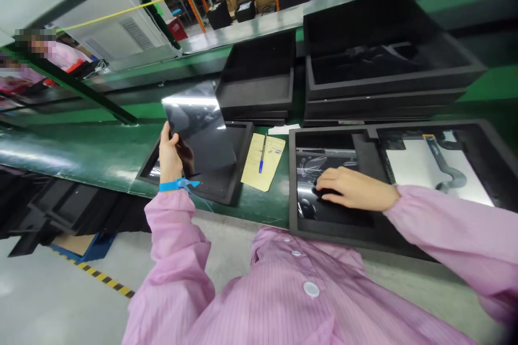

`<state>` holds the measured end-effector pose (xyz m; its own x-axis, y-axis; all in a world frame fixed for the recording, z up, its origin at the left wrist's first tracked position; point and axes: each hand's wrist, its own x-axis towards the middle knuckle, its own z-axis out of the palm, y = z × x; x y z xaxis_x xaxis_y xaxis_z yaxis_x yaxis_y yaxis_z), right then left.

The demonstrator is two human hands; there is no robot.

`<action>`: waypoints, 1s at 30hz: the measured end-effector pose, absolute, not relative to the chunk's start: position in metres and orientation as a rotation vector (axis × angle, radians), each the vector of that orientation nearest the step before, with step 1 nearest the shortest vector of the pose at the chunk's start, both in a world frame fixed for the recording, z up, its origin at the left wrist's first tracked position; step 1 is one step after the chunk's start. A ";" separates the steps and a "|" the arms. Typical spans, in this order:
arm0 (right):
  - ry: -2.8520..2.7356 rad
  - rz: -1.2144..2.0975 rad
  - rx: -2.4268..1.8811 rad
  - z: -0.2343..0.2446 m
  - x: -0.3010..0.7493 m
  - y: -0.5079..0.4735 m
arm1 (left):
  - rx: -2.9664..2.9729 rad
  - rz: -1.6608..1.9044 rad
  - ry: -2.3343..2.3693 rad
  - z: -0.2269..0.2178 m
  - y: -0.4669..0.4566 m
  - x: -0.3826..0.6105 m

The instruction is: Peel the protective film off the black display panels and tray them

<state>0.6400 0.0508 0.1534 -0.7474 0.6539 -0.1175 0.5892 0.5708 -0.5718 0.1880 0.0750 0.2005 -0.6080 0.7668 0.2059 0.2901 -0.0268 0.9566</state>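
Note:
My left hand (pixel 170 153), with a blue wrist strap (pixel 178 184), grips a dark glossy flat panel (pixel 202 129) by its left edge. The panel is tilted up above a black foam tray (pixel 234 172). My right hand (pixel 342 187) rests with its fingers on a second glossy black panel (pixel 324 161), which lies in the left recess of a wide black tray (pixel 293 183). Those fingertips are partly hidden against the dark surface. A silvery-backed panel (pixel 413 159) with a flex cable (pixel 443 159) lies in the same tray's right recess.
Between the trays lie a yellow paper (pixel 251 167) and a blue-capped pen (pixel 263 156). Stacked black trays (pixel 388 86) stand behind, beside another black tray (pixel 259 89). The green bench (pixel 81 145) runs left. A person (pixel 60 54) is at the far left.

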 end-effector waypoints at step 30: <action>-0.946 1.331 -1.289 0.247 0.646 0.042 | 1.282 0.966 0.901 0.204 -0.009 0.421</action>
